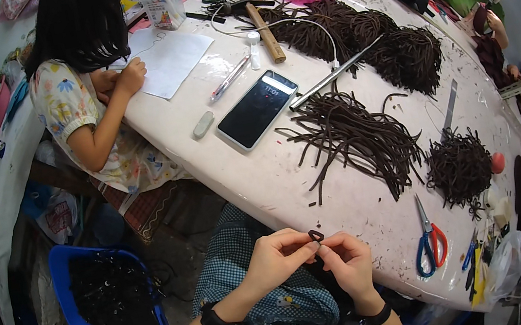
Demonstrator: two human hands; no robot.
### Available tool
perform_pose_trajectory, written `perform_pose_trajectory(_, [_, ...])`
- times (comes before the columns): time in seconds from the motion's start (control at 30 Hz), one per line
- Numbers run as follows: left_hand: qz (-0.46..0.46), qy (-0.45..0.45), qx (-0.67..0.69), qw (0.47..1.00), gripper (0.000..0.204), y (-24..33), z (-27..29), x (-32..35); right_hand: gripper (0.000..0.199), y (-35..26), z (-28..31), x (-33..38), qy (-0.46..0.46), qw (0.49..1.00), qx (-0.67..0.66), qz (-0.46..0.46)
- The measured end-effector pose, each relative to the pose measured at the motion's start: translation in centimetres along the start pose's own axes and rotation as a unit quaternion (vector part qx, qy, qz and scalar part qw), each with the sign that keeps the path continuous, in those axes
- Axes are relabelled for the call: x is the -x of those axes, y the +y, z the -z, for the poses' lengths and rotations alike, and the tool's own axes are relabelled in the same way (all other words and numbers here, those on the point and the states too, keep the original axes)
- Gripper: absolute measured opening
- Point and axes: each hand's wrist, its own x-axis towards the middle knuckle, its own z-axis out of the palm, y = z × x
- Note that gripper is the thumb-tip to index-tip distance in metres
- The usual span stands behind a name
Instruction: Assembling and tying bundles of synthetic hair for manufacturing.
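Observation:
Over my lap, at the table's near edge, both hands meet at a small dark loop of cord [315,236]. My left hand [278,259] pinches it between thumb and fingers. My right hand [349,262] is closed on its other side, thumb against fingertips; part of the loop is hidden between the fingers. Beyond my hands lies a loose spread of dark brown cords [363,138]. To the right sits a tighter pile of short dark cords [460,167]. Scissors [431,245] with one blue and one red handle lie right of my right hand.
A phone [258,109], metal rod [335,74], wooden stick [266,32] and large cord bundles [405,59] lie farther back on the white table [206,165]. At left a person [91,115] writes on paper [171,60]. A blue bin [68,311] of dark scraps stands on the floor.

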Motion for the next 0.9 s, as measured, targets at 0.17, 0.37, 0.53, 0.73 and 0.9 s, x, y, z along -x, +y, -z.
perform_pose_trajectory(0.17, [-0.004, 0.016, 0.007, 1.0, 0.01, -0.4, -0.3, -0.1, 0.006, 0.9, -0.3, -0.2, -0.004, 0.999, -0.011, 0.045])
perform_pose_trajectory(0.37, [0.021, 0.089, 0.221, 0.971, 0.01, 0.2, 0.6, -0.6, 0.007, 0.9, -0.6, 1.2, 0.057, 0.966, 0.213, 0.136])
perform_pose_trajectory(0.53, [0.02, 0.034, 0.235, 0.971, 0.006, 1.1, 1.1, -0.5, 0.012, -0.6, -0.1, 2.4, -0.074, 0.985, 0.154, 0.035])
perform_pose_trajectory(0.73, [0.006, 0.011, 0.088, 0.996, 0.005, 1.4, 1.3, -0.4, 0.012, -2.2, 1.9, 1.5, -0.143, 0.965, 0.22, 0.022])
perform_pose_trajectory(0.9, [0.003, 0.042, 0.228, 0.973, 0.006, 1.7, 0.8, -0.4, 0.009, -1.7, 1.3, 1.4, -0.104, 0.976, 0.189, 0.02])
